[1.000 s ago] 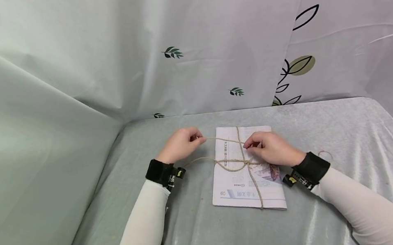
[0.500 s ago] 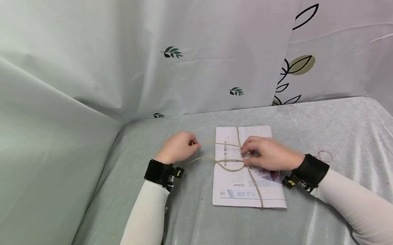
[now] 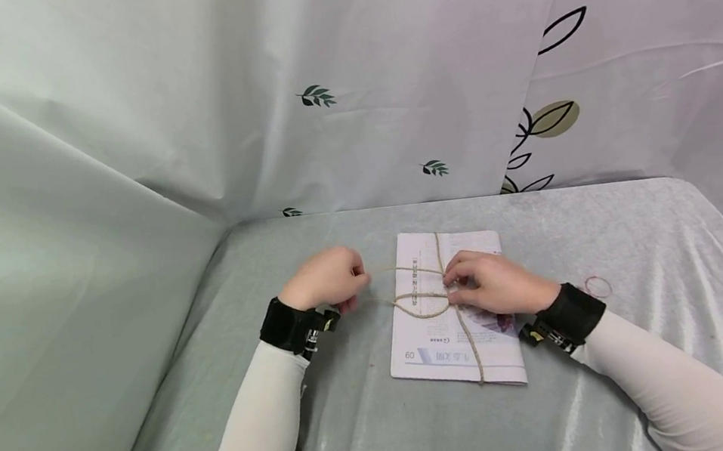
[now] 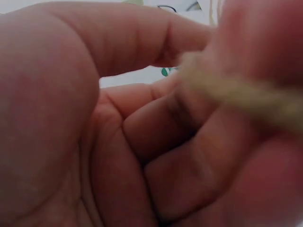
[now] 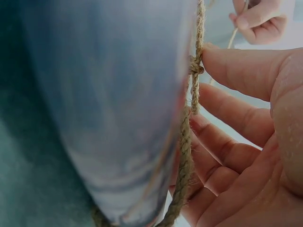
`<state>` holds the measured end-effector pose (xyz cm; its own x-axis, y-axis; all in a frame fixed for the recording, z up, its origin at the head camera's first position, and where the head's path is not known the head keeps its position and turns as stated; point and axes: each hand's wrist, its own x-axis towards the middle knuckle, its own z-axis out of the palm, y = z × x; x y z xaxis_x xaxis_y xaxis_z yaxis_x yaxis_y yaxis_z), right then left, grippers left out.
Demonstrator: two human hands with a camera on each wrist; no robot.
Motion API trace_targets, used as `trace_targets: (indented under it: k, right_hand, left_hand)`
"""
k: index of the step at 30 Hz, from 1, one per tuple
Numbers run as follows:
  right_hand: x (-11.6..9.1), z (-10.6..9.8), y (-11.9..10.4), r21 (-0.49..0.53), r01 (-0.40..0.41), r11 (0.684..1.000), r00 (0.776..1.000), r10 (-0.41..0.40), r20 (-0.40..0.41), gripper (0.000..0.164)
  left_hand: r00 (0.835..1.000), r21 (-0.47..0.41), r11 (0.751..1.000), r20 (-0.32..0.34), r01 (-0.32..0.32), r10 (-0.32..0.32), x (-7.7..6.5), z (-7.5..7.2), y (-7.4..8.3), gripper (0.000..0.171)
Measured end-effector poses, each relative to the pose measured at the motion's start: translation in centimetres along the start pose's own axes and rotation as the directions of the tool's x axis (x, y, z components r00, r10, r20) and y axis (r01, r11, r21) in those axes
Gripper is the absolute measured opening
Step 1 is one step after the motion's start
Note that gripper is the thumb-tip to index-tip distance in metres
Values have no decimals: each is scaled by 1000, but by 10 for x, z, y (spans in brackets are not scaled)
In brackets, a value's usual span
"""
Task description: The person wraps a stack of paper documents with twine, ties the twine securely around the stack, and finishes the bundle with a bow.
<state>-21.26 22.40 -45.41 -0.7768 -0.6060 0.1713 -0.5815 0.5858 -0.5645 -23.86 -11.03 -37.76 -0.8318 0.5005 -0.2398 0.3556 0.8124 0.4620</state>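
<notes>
Folded newspaper (image 3: 426, 339) lies flat on the cloth-covered table, with brown twine (image 3: 468, 337) running lengthwise and across it. My left hand (image 3: 327, 277), left of the paper, holds twine; in the left wrist view a blurred length of twine (image 4: 241, 97) crosses its curled fingers. Two strands stretch from the paper toward that hand, and one forms a loop on the paper. Over the crossing, my right hand (image 3: 495, 282) rests with thumb and fingertips at the twine. The right wrist view shows its thumb against the twine beside a small knot (image 5: 195, 66).
A thin reddish ring (image 3: 597, 286) lies on the grey tablecloth (image 3: 376, 437) right of the paper. White curtain with leaf prints (image 3: 357, 142) stands behind the table, and a pale sheet (image 3: 55, 296) hangs along the left.
My right hand has shifted slightly left onto the crossing of the twine. My left hand has moved a little down and toward the lower strand, turning its fingers downward.
</notes>
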Motion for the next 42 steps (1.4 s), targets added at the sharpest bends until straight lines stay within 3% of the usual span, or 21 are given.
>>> trace_targets:
  k: [7,12,14,20,23,36,42]
  right_hand:
    - [0,0,2,-2,4,1000,1000,-4,1,15]
    - [-1,1,2,0,2,1000,1000,-2,6,14]
    - [-1,1,2,0,3,1000,1000,-3,5,14]
    - [-1,2,2,0,27,1000,1000,-27,7,11]
    - [-2,2,2,-9,50,999,999,-50,17,10]
    - [-6,5,-3,-111,91,990,995,-85,52,16]
    - [-5,9,-2,-151,116,982,993,-114,19,8]
  left_hand:
    - [990,-45,997,132,55,-49,3,11,8,36]
    - [982,-84,995,181,62,-46,8,20,5,35]
    - [983,-64,996,173,66,-54,10,21,4,35]
    - [992,116,989,75,91,-100,13,22,0,38]
    - [994,150,985,53,87,-96,15,23,-1,37]
    - [999,34,999,-13,-40,41,22,24,-9,17]
    - [999,41,998,28,-47,46,21,25,-11,15]
